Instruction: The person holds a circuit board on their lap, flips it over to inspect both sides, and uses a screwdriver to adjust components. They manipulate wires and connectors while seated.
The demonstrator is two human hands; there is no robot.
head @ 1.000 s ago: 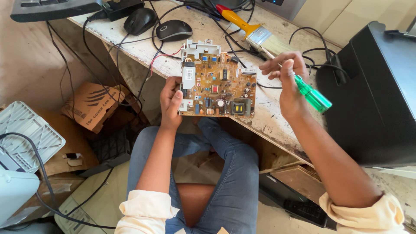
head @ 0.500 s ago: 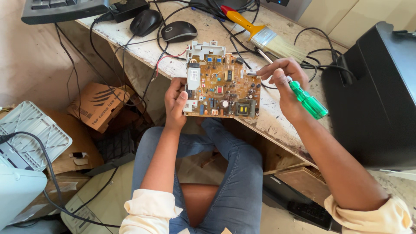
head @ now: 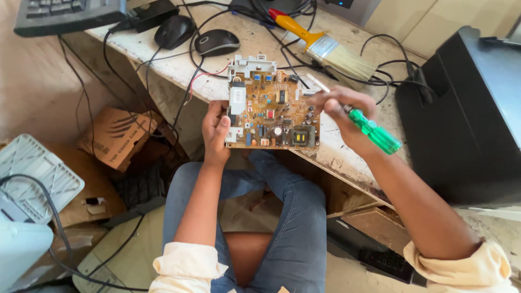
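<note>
At far left, a white plastic grille (head: 32, 173) lies on the floor, with a brown cardboard box (head: 111, 135) just beside it under the table edge. A keyboard (head: 65, 13) sits at the top left corner of the worn white table (head: 179, 68), and two black mice (head: 195, 38) rest near it among loose black cables.

The left hand (head: 216, 133) grips the left edge of a brown circuit board (head: 274, 111), thumb on its face, fingers curled behind. The board is held at the table's front edge, above the person's knees in blue jeans (head: 287, 217); its lower edge hangs over open space.

The right hand (head: 339, 116) is closed around a green-handled screwdriver (head: 374, 130), just beside the board's right edge; the tip is hidden by the fingers.

Behind, a yellow-handled paintbrush (head: 325, 49) lies on the table, well apart from the board. At right, a black case (head: 467, 119) stands close, leaving little room beside the right forearm.
</note>
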